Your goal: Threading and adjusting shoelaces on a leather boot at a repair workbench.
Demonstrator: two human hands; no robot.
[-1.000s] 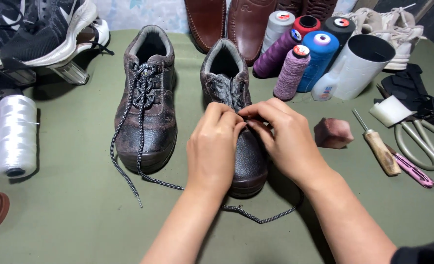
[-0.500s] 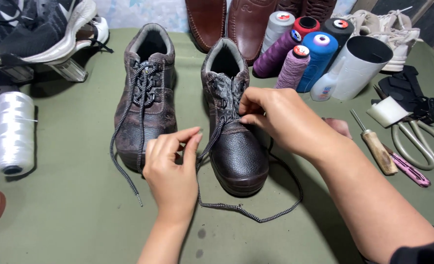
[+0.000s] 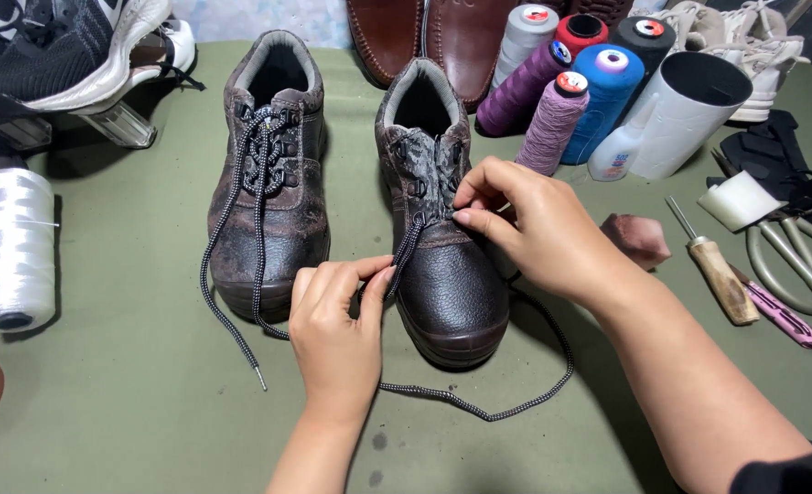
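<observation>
Head view, looking down on a green bench [image 3: 131, 402]. At the middle, a dark brown leather shoe [image 3: 447, 274], toe toward the camera, only partly laced. Left hand [image 3: 337, 334] just beside the toe of that shoe, fingers pinched shut on the speckled black lace [image 3: 479, 407] where it comes down from the lower eyelets. Right hand [image 3: 538, 229] resting over the shoe's right flank, thumb and forefinger closed on the lace at the eyelets beside the tongue. Loose run of the same lace looping on the bench around the front and right of the shoe, touching the bench. Left of the shoe, close by and parallel, a second brown shoe [image 3: 268, 192], already laced, its lace ends trailing toward the camera. Far left of the shoe, a white thread spool [image 3: 12, 247] lying on its side; behind that, a black and white sneaker [image 3: 67, 46]. Behind the shoe, a pair of smooth reddish-brown dress shoes [image 3: 433, 37]. Behind and to the right, a cluster of thread cones [image 3: 589, 82] in purple, blue, red and grey, with a white cup [image 3: 685, 114] beside them. Right of the shoe, a wooden-handled awl [image 3: 712, 265], then scissors [image 3: 795, 261] near the bench edge.
</observation>
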